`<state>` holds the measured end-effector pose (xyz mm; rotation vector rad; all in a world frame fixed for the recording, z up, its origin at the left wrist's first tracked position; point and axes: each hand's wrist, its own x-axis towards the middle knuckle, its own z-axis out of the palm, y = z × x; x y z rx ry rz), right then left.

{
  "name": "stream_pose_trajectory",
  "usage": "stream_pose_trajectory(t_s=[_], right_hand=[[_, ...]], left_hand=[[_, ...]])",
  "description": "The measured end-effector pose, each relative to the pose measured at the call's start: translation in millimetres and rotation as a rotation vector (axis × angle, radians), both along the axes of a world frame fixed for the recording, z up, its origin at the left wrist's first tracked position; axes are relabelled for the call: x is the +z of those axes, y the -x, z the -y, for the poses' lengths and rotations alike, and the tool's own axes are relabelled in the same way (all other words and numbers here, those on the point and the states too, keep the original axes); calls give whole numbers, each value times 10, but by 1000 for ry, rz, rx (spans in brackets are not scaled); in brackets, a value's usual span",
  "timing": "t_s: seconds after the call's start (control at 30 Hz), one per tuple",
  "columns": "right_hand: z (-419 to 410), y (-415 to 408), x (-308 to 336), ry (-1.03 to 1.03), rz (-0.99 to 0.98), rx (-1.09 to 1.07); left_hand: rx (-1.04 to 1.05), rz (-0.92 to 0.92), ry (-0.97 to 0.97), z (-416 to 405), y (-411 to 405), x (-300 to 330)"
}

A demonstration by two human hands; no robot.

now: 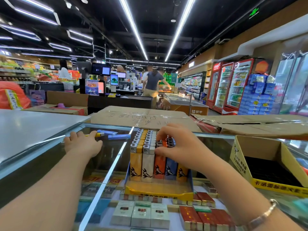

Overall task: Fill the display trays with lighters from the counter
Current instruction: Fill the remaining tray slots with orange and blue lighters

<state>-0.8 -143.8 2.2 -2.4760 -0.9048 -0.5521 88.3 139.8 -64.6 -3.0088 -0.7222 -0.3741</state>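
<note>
A display tray [158, 191] with a yellow front lip stands on the glass counter, packed with upright lighters in yellow, white, orange and blue [147, 164]. My right hand [176, 147] rests on top of the rows, its fingers pinching an orange lighter [164, 142] in the middle rows. My left hand [83, 144] lies on the glass to the left, fingers curled over a yellow lighter [98, 135]. Two loose blue lighters [119, 136] lie just beyond it. A second, open yellow tray [273, 172] with a dark inside sits at the right.
Cigarette packs [141, 214] show beneath the glass counter [106, 172]. Flat cardboard boxes [141, 116] lie behind the counter. A white countertop [33, 124] extends left. Shoppers, checkout screens and drink fridges [233, 84] fill the shop behind.
</note>
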Motion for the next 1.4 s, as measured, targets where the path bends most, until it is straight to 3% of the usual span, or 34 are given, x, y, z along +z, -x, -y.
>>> stream_pose_trajectory(t_s=[0.27,0.53,0.6,0.77,0.93,1.1,1.3,1.4], right_hand=[[14,-2,20,-8,-23,11],[42,-30,27,-47,8,16],[45,-20,35,-110,29,18],[41,18,55,-207,90,4],[2,72,77,-275,118,25],[-41,180,143,-434,85,101],[14,264,240,-663,-227,285],[23,275,251,-617,-233,329]], left_hand=[[-31,22,5,-3,34,29],[-102,202,144,47,100,83],[-139,258,281,94,132,138],[-518,578,934,448,323,533],[-742,807,1242,889,710,841],[-924,935,1374,1263,1013,896],[-866,1009,1429,1309,1015,820],[-839,935,1513,1229,980,774]])
